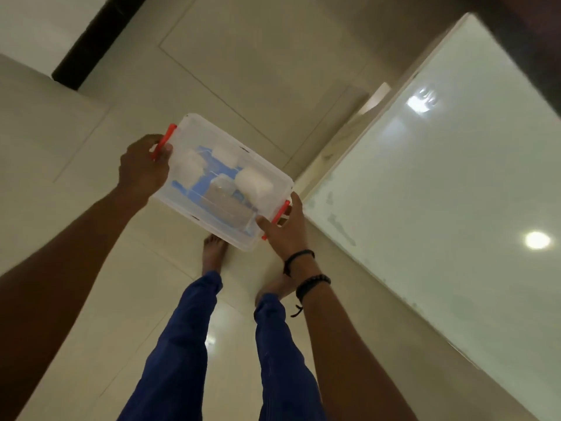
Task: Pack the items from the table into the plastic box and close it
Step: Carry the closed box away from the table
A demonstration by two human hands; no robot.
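Plastic box [194, 141], unlabelled, lid on

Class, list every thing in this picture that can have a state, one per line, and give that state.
Plastic box: lid on, held in the air over the floor, tilted.
Red latches: appear folded against the box ends.
Items inside: packed, blurred through the lid.
Left hand: grip shut on the box's end.
Right hand: grip shut on the other end.
Table: glossy, bare where visible.

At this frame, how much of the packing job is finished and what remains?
Done: items show through the lidded plastic box, and the white table beside it shows nothing left on it. In hand: the left hand and right hand hold the box over the floor, each at a red latch. Left: nothing obvious; whether the latches are locked is unclear.
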